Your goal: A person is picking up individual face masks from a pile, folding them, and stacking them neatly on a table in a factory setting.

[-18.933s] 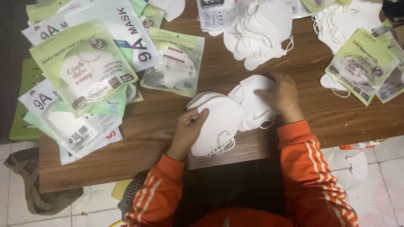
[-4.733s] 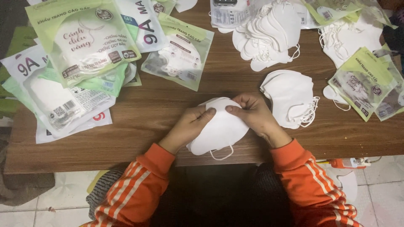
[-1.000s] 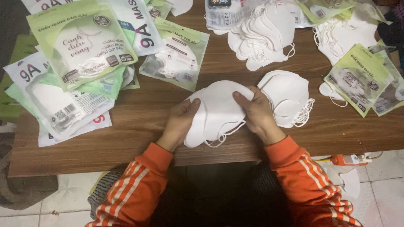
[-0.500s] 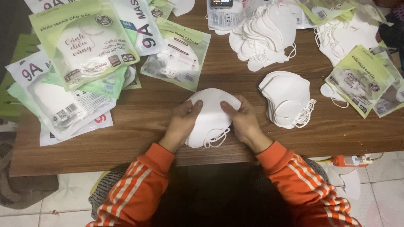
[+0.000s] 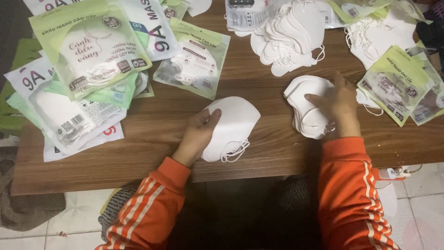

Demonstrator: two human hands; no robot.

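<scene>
My left hand (image 5: 196, 136) holds a small stack of folded white face masks (image 5: 233, 125) flat on the wooden table (image 5: 152, 143), thumb on top, ear loops hanging toward the front edge. My right hand (image 5: 337, 102) rests with fingers spread on a second pile of white masks (image 5: 305, 99) to the right, pressing it down. Both arms wear orange sleeves with white stripes.
A larger heap of loose white masks (image 5: 289, 37) lies at the back. Green and white mask packets (image 5: 88, 46) cover the left side, one (image 5: 194, 60) lies mid-table, more packets (image 5: 397, 83) sit at the right. A cloth (image 5: 27, 208) lies on the tiled floor.
Both hands held one mask stack before. Now my right hand has let go and moved right onto the other pile; my left hand keeps the stack.
</scene>
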